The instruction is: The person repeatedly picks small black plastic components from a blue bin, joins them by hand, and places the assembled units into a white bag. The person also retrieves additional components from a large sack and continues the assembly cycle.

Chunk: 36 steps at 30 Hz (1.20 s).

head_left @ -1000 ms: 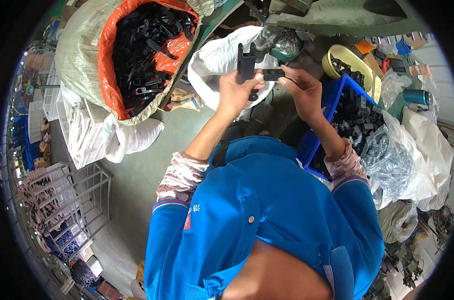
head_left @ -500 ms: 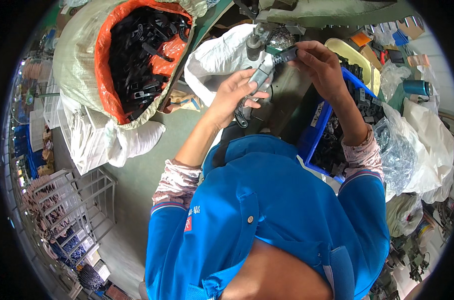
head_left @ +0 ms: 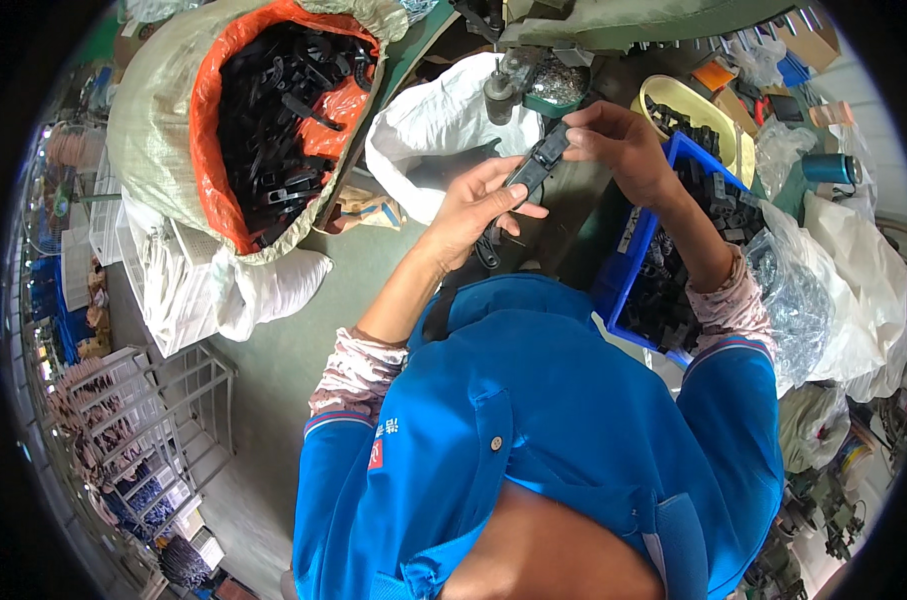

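Observation:
Between my hands is a long, narrow dark plastic part (head_left: 539, 163), slanting up to the right. My left hand (head_left: 473, 207) holds its lower end between thumb and fingers. At the upper end, the thumb and fingertips of my right hand (head_left: 621, 148) pinch the part. Below my left fingers hangs a dark, looped piece (head_left: 487, 250), partly hidden by the hand. Just beyond the part stand a green cup of small shiny metal pieces (head_left: 558, 84) and a grey metal post (head_left: 499, 95).
A large woven sack (head_left: 153, 125) with an orange lining holds many black parts at the far left. A white sack (head_left: 398, 150) lies open beyond my left hand. On the right are a blue crate (head_left: 618, 262) and a yellow tub (head_left: 739, 150) of black parts.
The shiny grey piece in my left hand and the dark piece in my right, with a coil between them, now line up as one dark part. My right hand has come slightly lower.

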Tool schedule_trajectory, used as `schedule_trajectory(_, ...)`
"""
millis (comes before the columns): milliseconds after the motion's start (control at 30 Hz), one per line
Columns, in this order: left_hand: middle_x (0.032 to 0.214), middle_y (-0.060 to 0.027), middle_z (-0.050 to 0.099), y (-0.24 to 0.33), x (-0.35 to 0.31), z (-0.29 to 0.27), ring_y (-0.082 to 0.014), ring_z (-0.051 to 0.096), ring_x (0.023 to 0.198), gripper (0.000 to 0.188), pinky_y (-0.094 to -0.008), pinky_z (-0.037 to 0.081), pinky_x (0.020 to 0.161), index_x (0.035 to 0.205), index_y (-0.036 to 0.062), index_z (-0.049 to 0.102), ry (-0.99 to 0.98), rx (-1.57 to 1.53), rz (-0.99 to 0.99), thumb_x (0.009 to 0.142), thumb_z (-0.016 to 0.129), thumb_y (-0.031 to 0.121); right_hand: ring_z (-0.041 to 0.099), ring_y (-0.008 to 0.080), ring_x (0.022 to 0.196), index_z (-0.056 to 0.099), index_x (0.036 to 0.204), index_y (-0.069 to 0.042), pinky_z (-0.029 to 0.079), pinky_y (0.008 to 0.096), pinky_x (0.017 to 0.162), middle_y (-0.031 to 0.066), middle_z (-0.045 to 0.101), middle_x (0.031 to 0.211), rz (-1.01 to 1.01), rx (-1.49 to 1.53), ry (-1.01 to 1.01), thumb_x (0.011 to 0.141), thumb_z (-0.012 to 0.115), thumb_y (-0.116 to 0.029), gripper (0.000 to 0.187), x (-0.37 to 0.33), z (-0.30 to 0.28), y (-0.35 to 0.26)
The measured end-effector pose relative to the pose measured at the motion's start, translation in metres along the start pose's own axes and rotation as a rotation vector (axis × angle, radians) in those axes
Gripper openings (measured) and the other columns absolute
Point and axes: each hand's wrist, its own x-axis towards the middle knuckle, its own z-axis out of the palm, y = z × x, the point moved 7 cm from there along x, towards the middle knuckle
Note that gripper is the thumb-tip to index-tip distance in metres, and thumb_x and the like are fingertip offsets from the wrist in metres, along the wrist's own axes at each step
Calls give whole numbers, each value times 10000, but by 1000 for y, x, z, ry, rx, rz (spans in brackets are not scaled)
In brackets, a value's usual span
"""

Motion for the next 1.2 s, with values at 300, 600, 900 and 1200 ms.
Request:
schedule_trajectory(300,1079,-91,673,9,9,14,-168,697,887,341,-244,519,604,1236,-9,500,123,222,170,945,644,95,644,131,918,676,993,-1,505,275,872,69,678,1019,-20,37,20,892,697,-87,134,-21,1,14)
schedule_trajectory(600,774,-67,626,26,21,26,-91,541,667,198,-270,443,589,957,25,572,144,897,339,901,703,163,641,161,1013,703,1062,-14,512,284,887,97,647,1159,-7,122,-97,910,658,-75,170,-30,-8,17)
schedule_trajectory(900,783,-30,625,6,19,0,-58,520,684,193,-221,411,600,894,38,515,230,483,240,912,695,106,683,364,782,674,797,-38,541,442,702,214,666,800,45,-1304,281,854,581,-177,177,49,-295,31)
schedule_trajectory(1200,1015,-72,642,26,-10,-11,-77,557,812,227,-240,469,700,850,52,499,406,342,248,917,709,109,671,359,1000,668,1132,-124,541,454,837,175,699,1037,342,-1683,92,776,717,-165,362,88,-322,145)
